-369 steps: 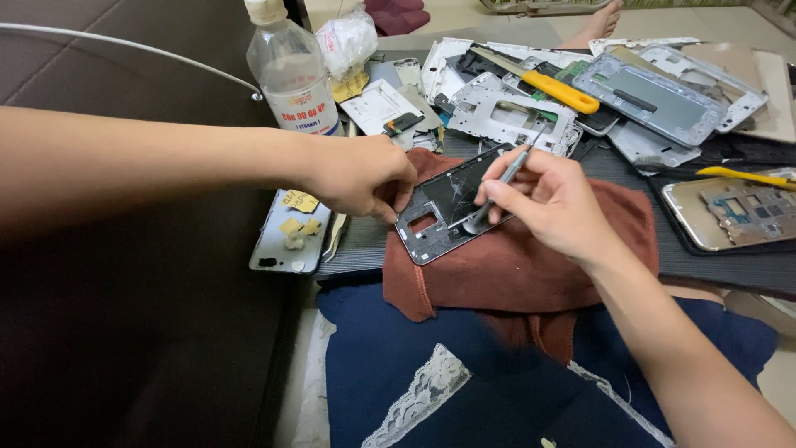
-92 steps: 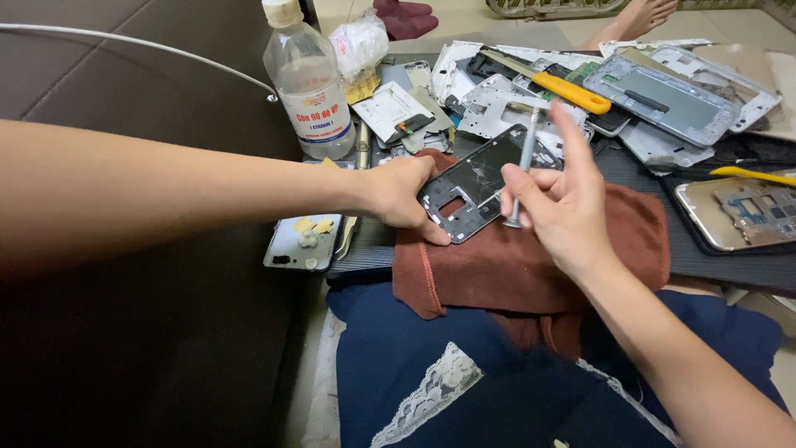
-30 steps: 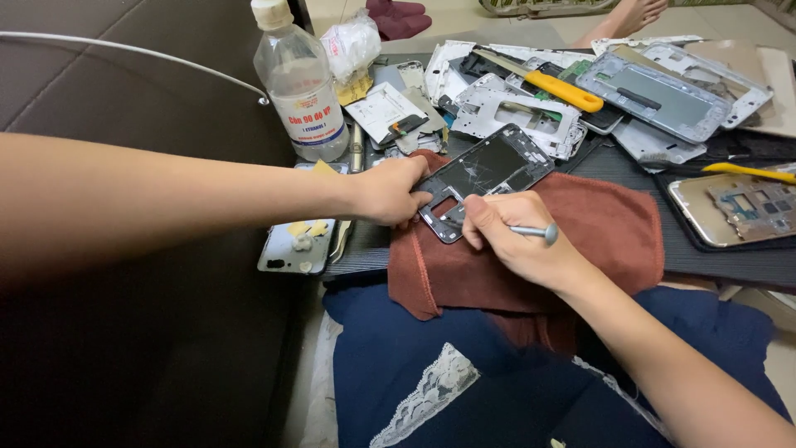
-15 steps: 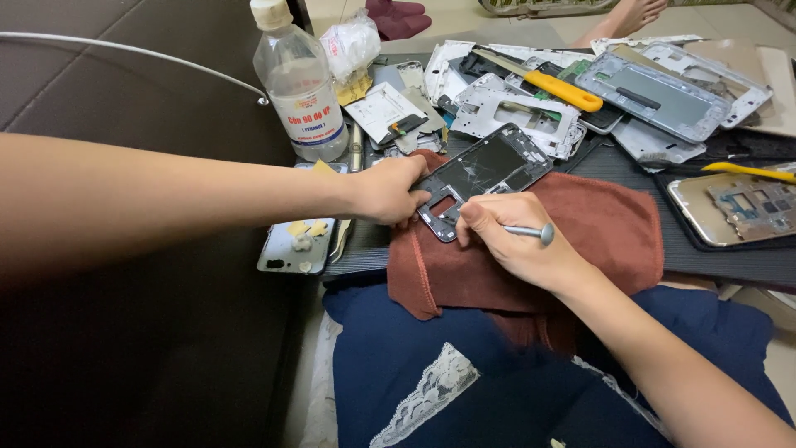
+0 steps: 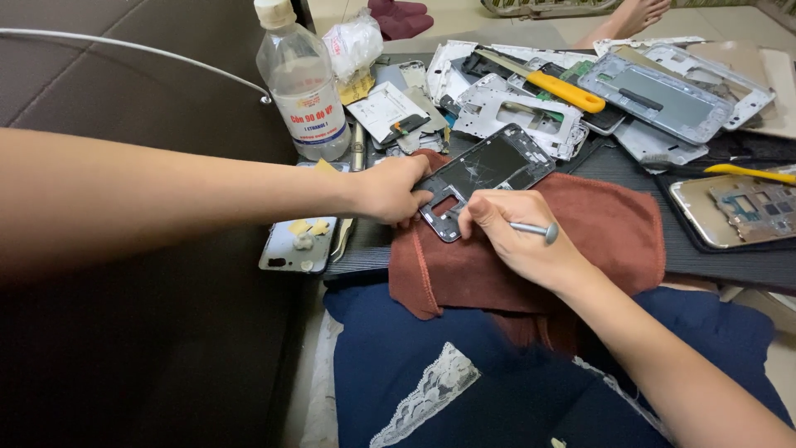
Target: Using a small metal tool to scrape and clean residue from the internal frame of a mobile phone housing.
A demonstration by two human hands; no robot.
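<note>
A dark phone frame with a cracked glass panel (image 5: 485, 170) lies tilted on a reddish-brown cloth (image 5: 605, 232). My left hand (image 5: 390, 189) grips the frame's lower left corner. My right hand (image 5: 518, 241) is closed around a thin metal tool (image 5: 535, 229), with the tool's tip hidden under my fingers at the frame's near edge.
A clear plastic bottle (image 5: 303, 83) stands at the back left. Several bare phone frames (image 5: 514, 108) and a yellow-handled tool (image 5: 564, 90) are piled behind the cloth. A phone back with small scraps (image 5: 298, 245) lies at the left, and a gold phone body (image 5: 742, 207) at the right.
Over the last second my right hand has shifted slightly left along the frame's near edge, the tool still in it. My left hand has kept its grip on the frame.
</note>
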